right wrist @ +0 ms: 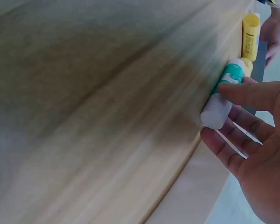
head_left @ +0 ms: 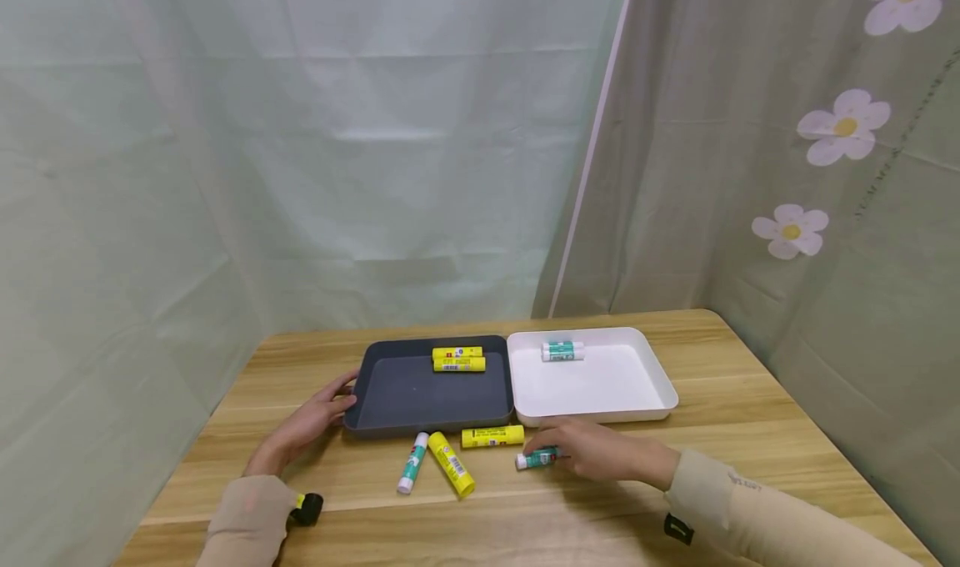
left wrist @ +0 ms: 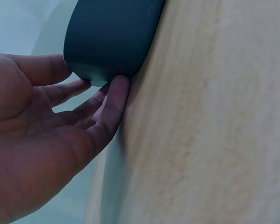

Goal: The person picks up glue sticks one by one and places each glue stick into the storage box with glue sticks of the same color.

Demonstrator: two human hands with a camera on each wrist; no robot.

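The right hand (head_left: pixel 592 450) pinches a green stick (head_left: pixel 537 458) between thumb and fingers, its grip narrowed to the stick's width. The stick is in front of the white tray (head_left: pixel 615 383), just over or on the desk (head_left: pixel 360 517); I cannot tell whether it touches the wood. From the head, the hand covers the stick's right end; from the right wrist, the thumb crosses the middle and part of the palm is cut off by the frame.

The left hand (head_left: pixel 313 421) is partly open, fingers a little bent, resting against the left end of the dark tray (head_left: pixel 420 404). The left wrist view shows only a corner of that tray, and the tips of some fingers are lost behind it.

In the dark tray lie two yellow sticks (head_left: pixel 460 365), side by side, the nearer hiding part of the farther. The white tray has two green sticks (head_left: pixel 562 356) in a like pair, their print too small to read.

In front of the dark tray, on the desk, lie a loose green stick (head_left: pixel 412 463), a slanted yellow stick (head_left: pixel 452 465) near it, and a crosswise yellow stick (head_left: pixel 492 437). Both sleeves (head_left: pixel 795 525) run out of the frame.
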